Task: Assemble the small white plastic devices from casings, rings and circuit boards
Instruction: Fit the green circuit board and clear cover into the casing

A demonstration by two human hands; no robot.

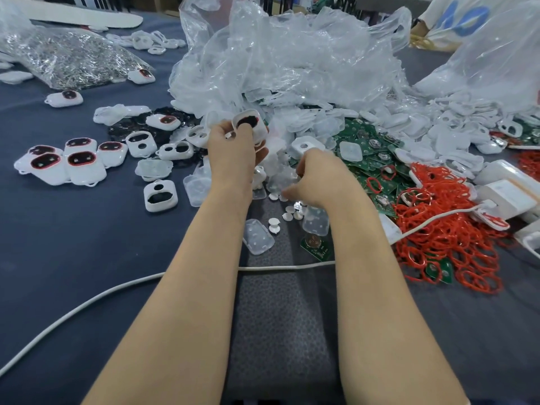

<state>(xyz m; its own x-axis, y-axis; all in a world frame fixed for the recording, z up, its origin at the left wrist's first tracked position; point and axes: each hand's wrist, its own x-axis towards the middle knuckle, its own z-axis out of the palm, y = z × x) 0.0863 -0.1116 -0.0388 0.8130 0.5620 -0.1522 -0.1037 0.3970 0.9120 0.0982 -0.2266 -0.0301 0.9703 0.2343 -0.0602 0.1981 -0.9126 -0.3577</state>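
Nearest: a white round cable (280,268) runs across the dark blue cloth table (73,244) and over a dark grey textured mat (277,331), passing under both forearms. Just past it on the mat are one green circuit board with a coin cell (317,247), two translucent rounded plastic covers (258,236) and a scatter of small white round discs (287,216)

Next, the right hand (318,179) is palm down over those discs, fingers curled with tips at the scatter. Cannot tell whether it has one pinched. Beside it the left hand (230,150) is raised, fingers and thumb wrapped round a white rounded plastic casing (251,124) with a dark window opening. The casing is tilted, off the table, at the front edge of the parts heap

Right of the hands: a heap of green circuit boards (368,159), then a tangle of red rubber rings (447,229), some lying on boards. White rectangular boxes (511,194) sit beyond the rings

Left of the hands: an empty white casing with two cut-outs (160,195). Further left is a tight group of white casings with red-rimmed black windows (67,163), touching each other

Behind the hands: a pile of crumpled clear plastic bags (292,59) over loose translucent covers. Far left: a clear bag of small shiny metal parts (73,59). Far right corner: a person in a white top with blue print (455,21)
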